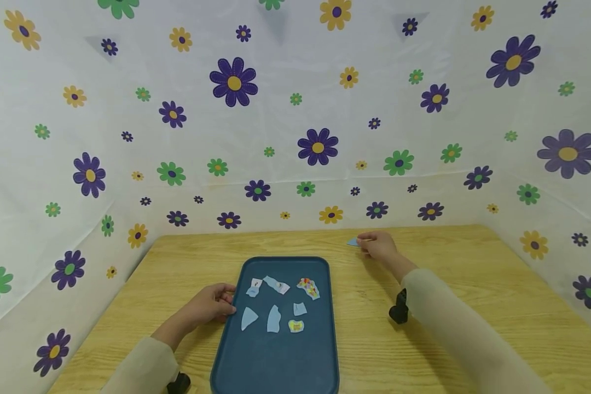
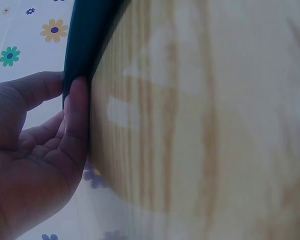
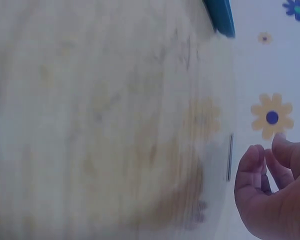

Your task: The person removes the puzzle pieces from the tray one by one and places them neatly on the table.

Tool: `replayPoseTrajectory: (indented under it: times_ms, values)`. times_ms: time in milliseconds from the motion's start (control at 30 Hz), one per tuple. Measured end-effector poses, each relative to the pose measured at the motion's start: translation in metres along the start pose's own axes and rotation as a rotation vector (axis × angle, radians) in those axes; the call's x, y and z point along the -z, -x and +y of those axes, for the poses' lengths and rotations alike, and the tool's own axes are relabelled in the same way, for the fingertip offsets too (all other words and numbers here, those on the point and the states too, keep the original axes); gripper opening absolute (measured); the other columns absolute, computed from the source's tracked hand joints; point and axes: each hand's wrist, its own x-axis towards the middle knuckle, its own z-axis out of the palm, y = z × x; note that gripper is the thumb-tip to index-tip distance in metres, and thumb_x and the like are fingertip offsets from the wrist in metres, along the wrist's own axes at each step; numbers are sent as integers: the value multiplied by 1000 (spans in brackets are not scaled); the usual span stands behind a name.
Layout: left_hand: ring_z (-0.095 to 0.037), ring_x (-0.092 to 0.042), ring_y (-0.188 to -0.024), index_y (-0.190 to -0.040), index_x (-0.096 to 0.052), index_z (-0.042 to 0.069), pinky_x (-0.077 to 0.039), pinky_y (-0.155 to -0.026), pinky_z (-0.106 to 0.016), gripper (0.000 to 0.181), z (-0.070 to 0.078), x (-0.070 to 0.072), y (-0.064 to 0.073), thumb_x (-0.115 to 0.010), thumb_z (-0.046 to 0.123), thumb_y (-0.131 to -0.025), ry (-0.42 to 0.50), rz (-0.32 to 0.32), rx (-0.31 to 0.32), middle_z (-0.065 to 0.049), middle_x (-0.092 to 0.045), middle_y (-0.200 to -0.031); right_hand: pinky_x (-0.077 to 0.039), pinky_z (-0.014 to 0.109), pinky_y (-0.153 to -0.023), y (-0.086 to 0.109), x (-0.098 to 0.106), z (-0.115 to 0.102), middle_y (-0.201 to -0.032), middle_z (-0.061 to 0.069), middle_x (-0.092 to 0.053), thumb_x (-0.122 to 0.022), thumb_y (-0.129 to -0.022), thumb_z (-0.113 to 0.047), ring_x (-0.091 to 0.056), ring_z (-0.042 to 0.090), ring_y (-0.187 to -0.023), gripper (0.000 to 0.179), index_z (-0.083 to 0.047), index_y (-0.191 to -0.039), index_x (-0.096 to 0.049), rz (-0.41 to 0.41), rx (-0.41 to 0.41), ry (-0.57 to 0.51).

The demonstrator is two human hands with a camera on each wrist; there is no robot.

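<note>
A dark blue tray (image 1: pixel 276 361) lies on the table, and my left hand (image 1: pixel 212 302) grips its left rim. The left wrist view shows the fingers of that hand (image 2: pixel 45 145) at the edge of the tray (image 2: pixel 82 45). Several flat cut pieces lie spread on the tray, among them a white-blue triangular piece (image 1: pixel 248 318), a curved pale blue piece (image 1: pixel 273 319) and a colourful patterned piece (image 1: pixel 308 288). Near the table's back edge, my right hand (image 1: pixel 378 246) hovers by a flat pale blue piece (image 1: pixel 353 242), fingers loosely bent. In the right wrist view this piece (image 3: pixel 230 157) shows edge-on, apart from the fingers.
A small yellow piece (image 1: pixel 296 326) and a small pale blue piece (image 1: pixel 300 309) also lie on the tray. Behind the wooden table (image 1: pixel 192 249) and along its sides hangs a white flower-printed cloth (image 1: pixel 285 120).
</note>
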Motion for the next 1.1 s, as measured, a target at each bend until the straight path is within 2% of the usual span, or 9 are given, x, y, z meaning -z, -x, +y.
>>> replayPoseTrajectory:
  times_ms: [300,567,700,900,1100]
  values:
    - [-22,-53,-79,-130,-48,-10,-53,-67,-36,53,-1,0,0,-69,-3,-83,14,-12,-9,-11,-52,-91,-54,34,-79,27,-18,-8,-116,21,-60,-58,-98,-12,-60,30,-98,31,4,-125,-59,-13,34,-15]
    - [-22,-54,-79,-130,-50,-9,-54,-67,-35,52,-1,0,0,-69,-2,-83,3,1,-5,-11,-53,-91,-53,37,-82,49,-35,-13,-115,21,-59,-59,-97,-11,-58,35,-104,38,7,-131,-53,-51,87,-90]
    - [-22,-54,-80,-130,-50,-9,-54,-68,-35,52,-3,0,-1,-69,-1,-83,3,0,-10,-10,-53,-91,-53,38,-81,59,-44,-14,-109,18,-59,-59,-97,-10,-58,35,-102,38,7,-130,-53,-67,110,-117]
    - [-22,-55,-79,-130,-50,-9,-54,-68,-34,51,-4,1,-2,-68,1,-83,3,-11,-28,-11,-54,-91,-54,36,-76,73,-58,-14,-97,13,-60,-62,-94,-6,-59,28,-90,34,7,-126,-57,-79,122,-123]
    - [-22,-55,-78,-129,-51,-8,-54,-68,-34,50,-3,1,-2,-69,1,-84,-4,3,-12,-10,-54,-90,-53,35,-72,86,-70,-14,-96,11,-60,-66,-92,-7,-58,24,-79,31,5,-121,-62,-97,152,-65]
